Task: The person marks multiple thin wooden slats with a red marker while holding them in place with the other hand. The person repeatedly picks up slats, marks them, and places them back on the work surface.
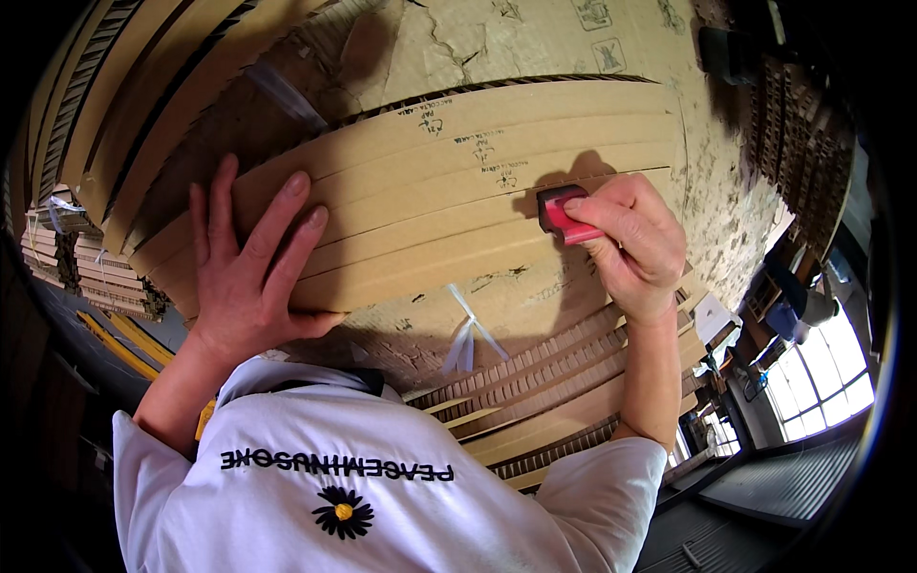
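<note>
Several long brown cardboard strips (401,212) lie side by side in front of me, pressed edge to edge. My left hand (246,263) rests on their left part with its fingers spread. Over the right part of the nearest strips, my right hand (638,239) grips a small red and black hand stamp (570,222) between thumb and fingers. Whether the stamp's underside touches the cardboard cannot be made out. Small dark printed marks (483,153) run in a row across the farther strips, left of the stamp.
A worn cardboard sheet (535,43) covers the surface beneath. More strips are stacked at the far left (143,105) and close to my body (544,377). A white plastic tie (463,329) lies near the strips. Dark corrugated stacks (798,143) stand at the right, with a window (826,368) beyond.
</note>
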`<state>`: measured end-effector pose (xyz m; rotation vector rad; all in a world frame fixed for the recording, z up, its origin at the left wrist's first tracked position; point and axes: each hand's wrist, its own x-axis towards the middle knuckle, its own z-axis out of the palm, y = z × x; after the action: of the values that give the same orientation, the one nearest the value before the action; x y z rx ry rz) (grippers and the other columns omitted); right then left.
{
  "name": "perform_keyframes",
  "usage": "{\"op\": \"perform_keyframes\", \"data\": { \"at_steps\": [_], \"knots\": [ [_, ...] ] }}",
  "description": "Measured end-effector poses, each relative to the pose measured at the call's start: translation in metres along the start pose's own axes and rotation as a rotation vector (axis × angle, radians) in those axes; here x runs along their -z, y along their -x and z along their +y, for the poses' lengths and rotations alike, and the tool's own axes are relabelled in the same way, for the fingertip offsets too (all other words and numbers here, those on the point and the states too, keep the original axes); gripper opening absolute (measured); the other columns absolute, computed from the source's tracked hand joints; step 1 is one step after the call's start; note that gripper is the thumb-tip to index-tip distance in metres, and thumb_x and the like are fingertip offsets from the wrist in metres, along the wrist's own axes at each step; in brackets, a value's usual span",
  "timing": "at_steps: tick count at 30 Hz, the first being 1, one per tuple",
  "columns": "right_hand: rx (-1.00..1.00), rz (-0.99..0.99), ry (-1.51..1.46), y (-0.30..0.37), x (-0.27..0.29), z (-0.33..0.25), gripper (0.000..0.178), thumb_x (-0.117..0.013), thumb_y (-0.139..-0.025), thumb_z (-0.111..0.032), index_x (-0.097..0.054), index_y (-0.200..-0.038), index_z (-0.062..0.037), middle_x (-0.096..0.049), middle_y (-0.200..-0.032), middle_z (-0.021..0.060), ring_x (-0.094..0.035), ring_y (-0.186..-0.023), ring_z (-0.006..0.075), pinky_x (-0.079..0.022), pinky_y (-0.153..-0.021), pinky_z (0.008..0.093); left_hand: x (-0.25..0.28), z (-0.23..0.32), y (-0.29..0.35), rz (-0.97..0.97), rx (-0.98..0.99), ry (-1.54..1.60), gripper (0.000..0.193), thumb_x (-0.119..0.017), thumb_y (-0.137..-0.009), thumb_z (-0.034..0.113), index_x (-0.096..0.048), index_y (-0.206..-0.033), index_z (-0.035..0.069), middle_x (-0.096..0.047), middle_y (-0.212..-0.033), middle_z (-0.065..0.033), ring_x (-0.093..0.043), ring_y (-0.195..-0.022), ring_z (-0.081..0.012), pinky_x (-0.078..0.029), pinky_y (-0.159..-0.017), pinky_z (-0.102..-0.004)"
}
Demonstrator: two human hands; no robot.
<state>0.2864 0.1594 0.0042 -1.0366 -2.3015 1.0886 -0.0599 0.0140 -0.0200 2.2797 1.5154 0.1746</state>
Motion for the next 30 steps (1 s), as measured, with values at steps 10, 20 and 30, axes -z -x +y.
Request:
{"op": "perform_keyframes", "data": {
  "at_steps": [10, 20, 30],
  "knots": [
    [0.008, -0.025, 0.067, -0.005, 0.001, -0.004, 0.02, -0.08, -0.073, -0.006, -0.075, -0.092, -0.0021, -0.061, -0.075, 0.0071, -0.061, -0.063, 0.0195, -0.045, -0.051, 0.0291, 0.0, -0.001, 0.0, -0.02, 0.002, -0.007, 0.099, -0.082, -0.06, 0.057, -0.049, -0.141, 0.011, -0.039, -0.155, -0.0167, -0.03, -0.138, -0.061, -0.02, -0.104, -0.0808],
    [0.024, -0.061, 0.075, -0.01, 0.0, 0.0, 0.02, -0.079, -0.071, -0.005, -0.074, -0.089, -0.001, -0.06, -0.072, 0.0082, -0.06, -0.06, 0.0208, -0.045, -0.049, 0.0305, 0.003, 0.0, 0.0, -0.053, 0.002, -0.028, 0.095, -0.075, -0.07, 0.063, -0.045, -0.144, 0.011, -0.038, -0.156, -0.0186, -0.03, -0.138, -0.0621, -0.019, -0.105, -0.0804],
    [-0.019, -0.029, 0.031, -0.008, 0.001, -0.002, 0.017, -0.079, -0.074, -0.006, -0.073, -0.09, -0.0012, -0.059, -0.071, 0.0078, -0.059, -0.063, 0.0203, -0.045, -0.052, 0.0294, 0.002, 0.004, -0.001, 0.006, 0.049, 0.048, 0.102, -0.088, -0.041, 0.041, -0.058, -0.134, 0.014, -0.042, -0.155, -0.0097, -0.031, -0.139, -0.0585, -0.022, -0.104, -0.0794]
  ]
}}
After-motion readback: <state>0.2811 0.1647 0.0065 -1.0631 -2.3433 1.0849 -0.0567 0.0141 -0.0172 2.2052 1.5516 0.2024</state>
